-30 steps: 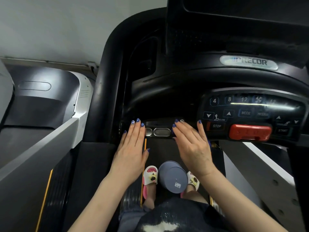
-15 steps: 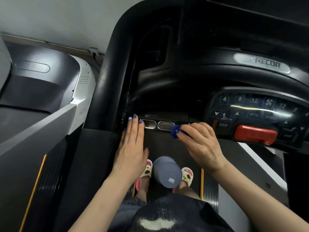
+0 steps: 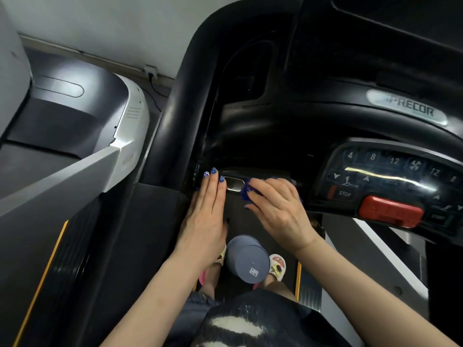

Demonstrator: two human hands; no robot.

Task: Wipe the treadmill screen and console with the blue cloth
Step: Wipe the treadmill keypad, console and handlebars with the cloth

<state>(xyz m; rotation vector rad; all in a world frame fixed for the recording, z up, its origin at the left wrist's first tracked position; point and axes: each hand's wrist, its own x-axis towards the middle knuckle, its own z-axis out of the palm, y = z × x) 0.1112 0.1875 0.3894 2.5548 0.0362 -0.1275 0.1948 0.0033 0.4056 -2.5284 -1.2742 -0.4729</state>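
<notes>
- Your left hand (image 3: 204, 216) lies flat on the black handlebar (image 3: 175, 196) at the near left edge of the console (image 3: 288, 136), fingers straight and together, holding nothing; the painted fingertips reach the left end of the metal grip sensor (image 3: 233, 183).
- Your right hand (image 3: 278, 209) sits just right of that sensor, fingers bent over the blue cloth (image 3: 245, 190) and pressing it against the bar.
- Only a small bunch of the blue cloth shows, at your fingertips, touching the sensor's right end; a sliver of blue also peeks out at the hand's right side. The rest is hidden under your palm.
- To the right, the keypad panel (image 3: 390, 171) carries number keys, a STOP key (image 3: 344, 194) and a red stop bar (image 3: 390, 214). Neither hand touches it.
- The screen (image 3: 400, 18) is the dark surface at the far right top, well apart from both hands.
- Near you, below your hands, a grey-blue cylinder (image 3: 248, 261) hangs in front of your body over the belt, between your slippered feet (image 3: 276, 267).
- A second treadmill (image 3: 75, 116) stands at left.
</notes>
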